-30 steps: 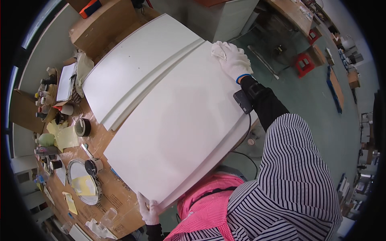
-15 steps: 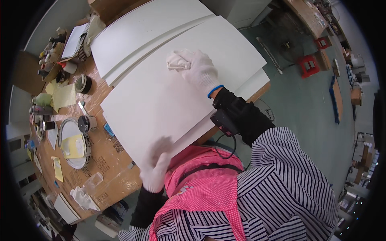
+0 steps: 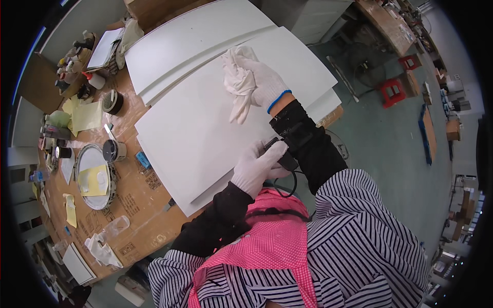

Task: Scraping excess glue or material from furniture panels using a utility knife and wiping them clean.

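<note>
My right hand [image 3: 267, 86], in a white knitted glove with a blue cuff, is closed on a crumpled white cloth [image 3: 239, 82]. The cloth hangs loosely over a large white panel [image 3: 192, 131], its lower end trailing toward me. My left hand [image 3: 254, 168], also gloved in white, has its fingers wrapped round a small black box-shaped device [image 3: 287, 161] beside my right forearm. A black cable [image 3: 294, 187] runs from that device toward the pink apron. Part of the device is hidden by the left fingers.
More white panels [image 3: 195, 36] lie stacked behind, on a brown-covered table [image 3: 149, 226]. To the left are a round tray [image 3: 82, 159] with yellow paper, a dark-lidded tub [image 3: 121, 152], an open jar [image 3: 116, 105] and a blue block [image 3: 143, 159]. A red stool [image 3: 392, 93] stands right.
My left hand has moved right and up from the panel's near edge and taken hold of the black device. The cloth, bunched flat under my right hand before, now hangs loose from it.
</note>
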A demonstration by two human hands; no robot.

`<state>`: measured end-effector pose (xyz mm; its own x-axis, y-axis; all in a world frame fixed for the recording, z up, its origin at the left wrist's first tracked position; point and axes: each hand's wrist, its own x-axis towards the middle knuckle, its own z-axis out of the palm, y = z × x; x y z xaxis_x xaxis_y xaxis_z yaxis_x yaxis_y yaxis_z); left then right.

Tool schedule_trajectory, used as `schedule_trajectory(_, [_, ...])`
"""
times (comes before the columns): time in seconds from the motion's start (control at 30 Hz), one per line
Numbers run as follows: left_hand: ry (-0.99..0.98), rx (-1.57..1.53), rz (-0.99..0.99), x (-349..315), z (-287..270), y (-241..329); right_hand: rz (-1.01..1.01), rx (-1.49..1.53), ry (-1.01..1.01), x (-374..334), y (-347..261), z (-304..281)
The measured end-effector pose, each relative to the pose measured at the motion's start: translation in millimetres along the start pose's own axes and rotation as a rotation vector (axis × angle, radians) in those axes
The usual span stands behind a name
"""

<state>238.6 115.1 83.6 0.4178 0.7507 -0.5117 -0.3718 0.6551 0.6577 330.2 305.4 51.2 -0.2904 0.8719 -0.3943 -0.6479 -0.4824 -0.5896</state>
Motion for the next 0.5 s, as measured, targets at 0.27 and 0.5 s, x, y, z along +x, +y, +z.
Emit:
schedule_trajectory(0.27, [0.667,0.641,0.686,-45.3,-118.5,-18.6,-0.673,-1.973,0.416,-43.6,-74.9,-90.4])
schedule_trajectory(0.5, [1.149,1.432,0.408,-62.9,-169.8,-52.7,-1.062,-1.936,-0.462,-101.1,45.6,-73.7])
